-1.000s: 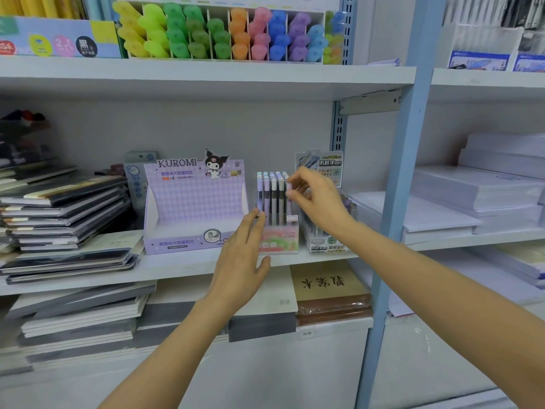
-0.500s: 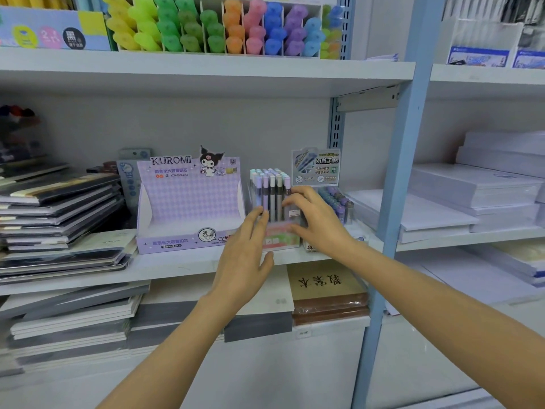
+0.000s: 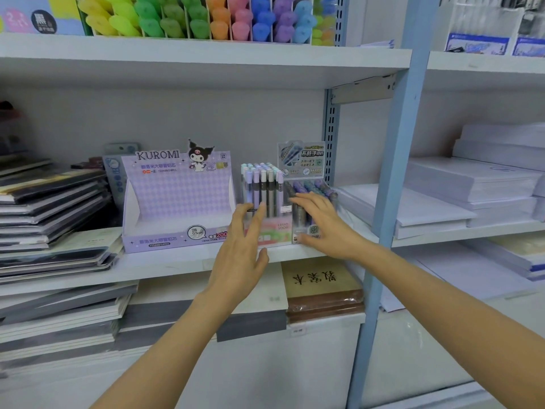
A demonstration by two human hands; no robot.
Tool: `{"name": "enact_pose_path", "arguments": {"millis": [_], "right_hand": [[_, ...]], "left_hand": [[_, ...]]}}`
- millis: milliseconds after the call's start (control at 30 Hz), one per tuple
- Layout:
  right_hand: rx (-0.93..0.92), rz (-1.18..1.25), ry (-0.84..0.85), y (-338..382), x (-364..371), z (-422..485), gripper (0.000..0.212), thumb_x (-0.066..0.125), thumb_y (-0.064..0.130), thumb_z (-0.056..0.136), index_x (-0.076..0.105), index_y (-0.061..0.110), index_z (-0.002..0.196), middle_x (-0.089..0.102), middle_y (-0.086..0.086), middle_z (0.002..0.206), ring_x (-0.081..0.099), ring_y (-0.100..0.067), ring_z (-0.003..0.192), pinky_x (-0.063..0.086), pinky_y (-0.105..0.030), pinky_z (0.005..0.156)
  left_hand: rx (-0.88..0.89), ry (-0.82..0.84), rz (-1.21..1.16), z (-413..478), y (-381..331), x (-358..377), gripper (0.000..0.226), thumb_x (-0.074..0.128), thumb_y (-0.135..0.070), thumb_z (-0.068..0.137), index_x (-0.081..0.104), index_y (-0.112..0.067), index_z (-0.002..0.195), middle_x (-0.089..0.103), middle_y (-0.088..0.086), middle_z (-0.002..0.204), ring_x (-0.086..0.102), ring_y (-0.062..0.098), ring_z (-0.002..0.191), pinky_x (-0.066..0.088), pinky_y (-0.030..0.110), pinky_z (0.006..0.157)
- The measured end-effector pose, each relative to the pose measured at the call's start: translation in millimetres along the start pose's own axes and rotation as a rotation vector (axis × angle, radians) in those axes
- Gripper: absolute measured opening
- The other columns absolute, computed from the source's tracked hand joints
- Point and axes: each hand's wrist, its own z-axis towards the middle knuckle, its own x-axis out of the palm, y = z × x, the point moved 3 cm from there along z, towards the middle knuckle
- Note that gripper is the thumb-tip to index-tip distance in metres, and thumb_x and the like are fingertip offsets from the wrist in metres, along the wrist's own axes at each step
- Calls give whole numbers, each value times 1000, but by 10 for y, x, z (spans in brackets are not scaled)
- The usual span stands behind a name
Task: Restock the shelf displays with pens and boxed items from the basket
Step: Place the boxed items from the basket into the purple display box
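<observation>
- The purple Kuromi display [image 3: 177, 199] stands on the middle shelf [image 3: 165, 264].
- The left hand [image 3: 240, 255] has its grip apart, straight fingers against the pen box [image 3: 267, 190] at its front left.
- The pen box stands upright on the shelf, between the two displays.
- The right hand [image 3: 323, 228] has its grip apart and fingers spread, seemingly touching the pen box's right side, though blur hides the contact.
- The lead display [image 3: 303, 157] stands behind that hand.
</observation>
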Motion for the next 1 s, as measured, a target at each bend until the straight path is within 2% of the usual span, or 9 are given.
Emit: {"name": "enact_pose_path", "arguments": {"millis": [133, 300, 400, 467, 600, 733, 833, 900, 1000], "right_hand": [[-2, 18, -23, -2, 34, 64, 75, 69, 16, 84, 31, 17, 148, 30, -5, 152, 19, -22, 142, 17, -45, 118], [9, 1, -189, 115, 99, -45, 75, 68, 22, 86, 29, 24, 150, 16, 3, 160, 4, -16, 149, 2, -50, 120], [-144, 69, -410, 343, 211, -251, 54, 63, 17, 87, 46, 18, 139, 35, 0, 152, 25, -18, 144, 18, -47, 115], [-254, 130, -431, 464, 437, -432, 40, 60, 13, 87, 56, 15, 127, 52, -1, 137, 42, -16, 131, 31, -42, 106], [-303, 295, -110, 554, 1274, -876, 23, 58, 4, 88, 66, 10, 109, 65, -2, 108, 58, -18, 104, 43, -33, 91], [-85, 427, 337, 390, 2292, -1494, 22, 55, 4, 90, 67, 10, 107, 64, 1, 102, 58, -10, 93, 45, -23, 85], [70, 439, 614, 199, 3007, -2003, 20, 55, 11, 93, 66, 17, 109, 62, 9, 104, 57, -5, 89, 44, -15, 79], [177, 426, 761, 100, 3427, -2352, 21, 54, 19, 95, 63, 22, 113, 63, 8, 110, 59, -7, 94, 51, -23, 85], [335, 433, 933, 56, 3881, -2819, 23, 56, 25, 95, 59, 25, 118, 64, 7, 112, 60, -7, 98, 53, -31, 92]], "left_hand": [[6, 13, -7, 19, 41, 3, 83, 62, -12, 90, 11, -22, 155, 4, 1, 158, 38, 20, 132, 46, 22, 88], [39, -50, 77, -64, 46, -18, 81, 64, -10, 87, 18, -17, 155, 5, 9, 162, 8, 26, 150, 24, 42, 118], [10, -182, 78, -327, 59, 46, 72, 65, -6, 83, 35, -13, 148, 25, 13, 153, 24, 31, 142, 27, 42, 115], [-30, -256, 58, -638, 125, 169, 62, 61, -6, 83, 44, -13, 142, 34, 13, 143, 34, 31, 132, 29, 39, 110], [-185, -151, -13, -1531, 380, 610, 50, 62, 2, 80, 53, -9, 129, 47, 13, 125, 44, 27, 114, 36, 35, 98], [-424, 271, -54, -2631, 625, 1160, 41, 63, -3, 88, 55, -6, 129, 50, 14, 131, 49, 32, 119, 41, 39, 100], [-670, 658, 51, -3389, 794, 1524, 50, 46, -29, 101, 33, -12, 146, 21, 12, 156, 22, 28, 144, 24, 31, 114], [-768, 880, 116, -3834, 859, 1669, 58, 35, -39, 104, 14, -16, 153, 0, 6, 162, 5, 22, 149, 17, 29, 118], [-794, 1026, 105, -4311, 890, 1767, 64, 31, -41, 104, 4, -14, 155, -16, 2, 162, 0, 19, 150, 19, 29, 119]]}}
